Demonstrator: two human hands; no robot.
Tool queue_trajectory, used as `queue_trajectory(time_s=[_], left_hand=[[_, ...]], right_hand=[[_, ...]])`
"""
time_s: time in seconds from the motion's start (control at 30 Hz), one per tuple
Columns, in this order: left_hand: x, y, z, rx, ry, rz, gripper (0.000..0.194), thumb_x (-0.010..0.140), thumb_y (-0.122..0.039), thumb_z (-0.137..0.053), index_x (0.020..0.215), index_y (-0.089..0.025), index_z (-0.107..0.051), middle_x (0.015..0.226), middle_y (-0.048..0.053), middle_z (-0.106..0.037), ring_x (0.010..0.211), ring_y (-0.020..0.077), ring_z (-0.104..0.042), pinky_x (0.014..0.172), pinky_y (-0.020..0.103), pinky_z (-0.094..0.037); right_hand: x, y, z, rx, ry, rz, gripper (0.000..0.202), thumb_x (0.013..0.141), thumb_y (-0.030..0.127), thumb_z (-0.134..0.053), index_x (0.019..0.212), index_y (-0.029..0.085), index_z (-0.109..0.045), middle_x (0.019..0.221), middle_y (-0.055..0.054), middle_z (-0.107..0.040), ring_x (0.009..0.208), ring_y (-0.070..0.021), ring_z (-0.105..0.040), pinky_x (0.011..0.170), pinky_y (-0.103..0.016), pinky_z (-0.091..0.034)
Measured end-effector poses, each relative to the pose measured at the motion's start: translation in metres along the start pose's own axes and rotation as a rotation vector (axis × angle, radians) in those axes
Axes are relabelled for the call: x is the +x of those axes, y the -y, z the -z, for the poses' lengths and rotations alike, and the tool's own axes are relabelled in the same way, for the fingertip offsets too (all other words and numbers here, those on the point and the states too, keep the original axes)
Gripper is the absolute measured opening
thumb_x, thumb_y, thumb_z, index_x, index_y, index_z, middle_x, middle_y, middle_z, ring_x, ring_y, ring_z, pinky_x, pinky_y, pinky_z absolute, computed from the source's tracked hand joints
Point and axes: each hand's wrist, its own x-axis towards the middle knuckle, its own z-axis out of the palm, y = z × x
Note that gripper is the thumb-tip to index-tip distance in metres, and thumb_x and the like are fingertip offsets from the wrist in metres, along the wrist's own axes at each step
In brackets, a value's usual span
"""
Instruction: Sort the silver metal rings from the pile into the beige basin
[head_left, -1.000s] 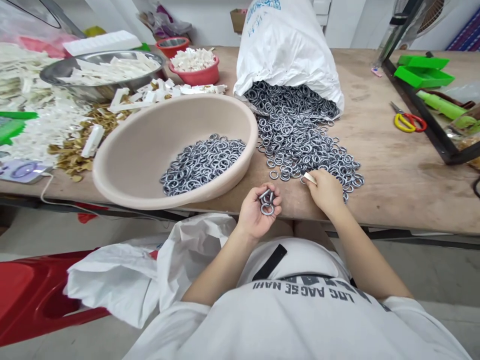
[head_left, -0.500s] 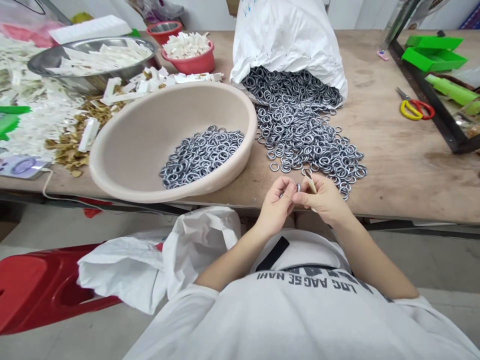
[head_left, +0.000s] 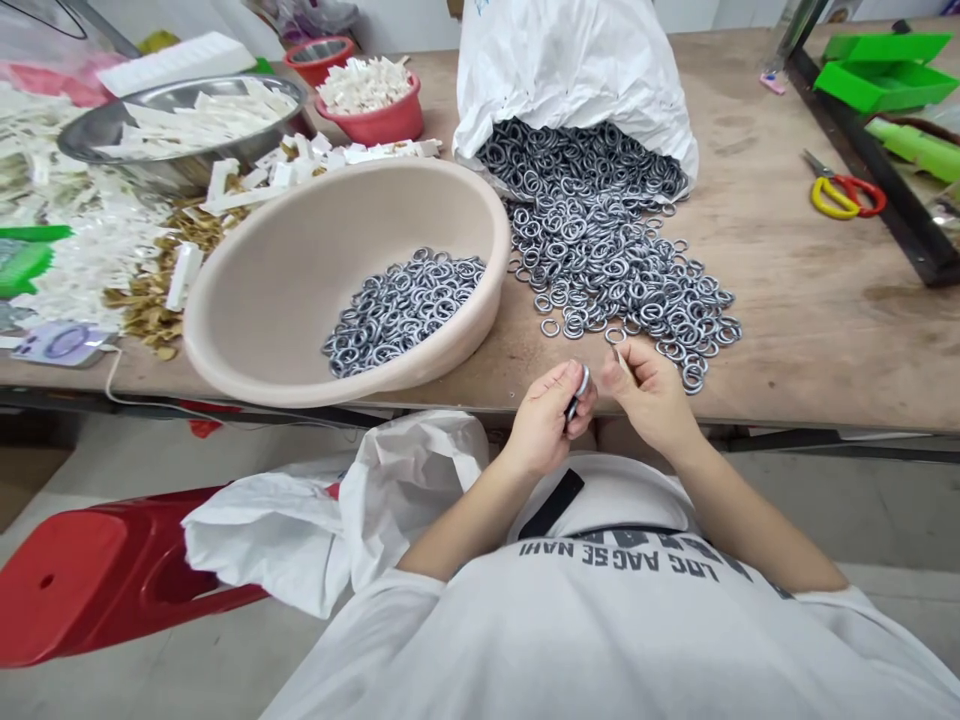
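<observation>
My left hand (head_left: 546,417) is closed around a small stack of metal rings (head_left: 579,385) at the table's front edge. Close beside it, my right hand (head_left: 655,392) pinches a thin pale stick (head_left: 623,364) between thumb and fingers. Just beyond both hands a loose pile of grey metal rings (head_left: 607,268) spills from a white woven sack (head_left: 571,80) lying on the wooden table (head_left: 810,300). To the left stands a beige plastic basin (head_left: 300,270) holding more rings (head_left: 405,310).
A steel bowl (head_left: 97,135) and a red bowl (head_left: 375,122) with white plastic pieces stand at the back left, among scattered white and tan bits. Scissors (head_left: 844,192) and green trays (head_left: 885,75) lie at the right. A red stool (head_left: 82,580) and a white bag (head_left: 315,520) sit below the table.
My right hand left the ring pile and came to my left hand. The left hand, open-palmed with rings a second ago, has closed on them. The hands have drawn slightly apart since.
</observation>
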Motion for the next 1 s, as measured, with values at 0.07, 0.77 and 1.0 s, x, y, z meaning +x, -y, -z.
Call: queue_trajectory(time_s=[0.07, 0.77, 1.0], left_hand=[[-0.001, -0.001, 0.000, -0.028, -0.026, 0.007, 0.043, 0.083, -0.052, -0.070, 0.071, -0.017, -0.047, 0.057, -0.005, -0.045, 0.041, 0.0023, -0.034, 0.038, 0.016, -0.018], [-0.001, 0.001, -0.001, -0.047, -0.114, 0.012, 0.042, 0.082, -0.051, -0.072, 0.075, -0.018, -0.048, 0.054, -0.009, -0.039, 0.038, 0.0021, -0.031, 0.036, 0.016, -0.020], [-0.012, 0.004, -0.002, -0.009, 0.002, 0.093, 0.044, 0.084, -0.052, -0.069, 0.071, -0.017, -0.045, 0.058, -0.006, -0.043, 0.041, 0.0018, -0.032, 0.040, 0.016, -0.020]], right_hand=[[-0.005, 0.002, 0.003, -0.236, 0.008, 0.110, 0.043, 0.092, 0.061, -0.056, 0.076, 0.021, -0.057, 0.064, 0.003, -0.048, 0.061, -0.0128, -0.042, 0.059, -0.028, -0.030], [-0.014, -0.004, -0.008, -0.579, 0.010, 0.272, 0.047, 0.097, 0.053, -0.052, 0.063, 0.021, -0.046, 0.063, 0.001, -0.052, 0.060, -0.0126, -0.043, 0.060, -0.029, -0.027], [0.004, -0.017, 0.013, -0.405, -0.171, 0.041, 0.046, 0.098, 0.056, -0.047, 0.067, 0.022, -0.050, 0.059, 0.003, -0.046, 0.058, -0.0134, -0.041, 0.059, -0.028, -0.031]])
